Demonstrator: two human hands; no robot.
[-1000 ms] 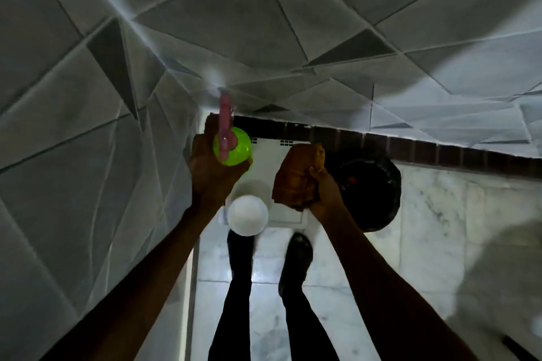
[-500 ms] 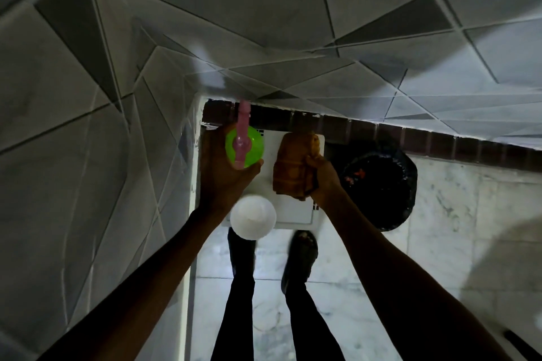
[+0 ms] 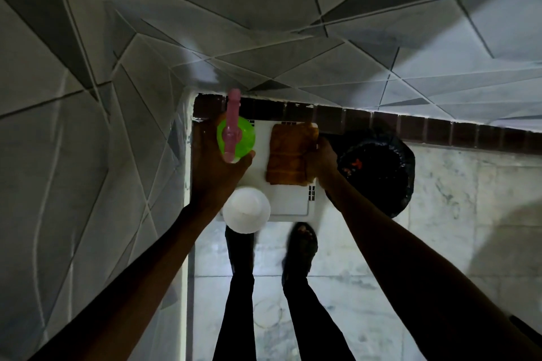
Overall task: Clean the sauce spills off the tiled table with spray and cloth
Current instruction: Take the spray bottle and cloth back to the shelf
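I look straight down into a tiled corner. My left hand [image 3: 215,167] grips a green spray bottle [image 3: 242,138] with a pink nozzle, held upright over the left side of a white stool [image 3: 290,202]. A folded orange cloth [image 3: 289,155] lies flat on the stool's top, and my right hand [image 3: 319,163] holds its right edge. No sauce spill shows in this view.
A white cup or bowl [image 3: 246,209] sits at the stool's near left corner. A black bin lined with a bag [image 3: 378,167] stands right of the stool. Grey tiled walls [image 3: 88,97] close in at left and behind. My feet [image 3: 300,246] stand on the marble floor.
Both hands have lowered toward the stool. The cloth, bunched in my right hand before, now lies flat on the stool top. The view has tilted further downward.
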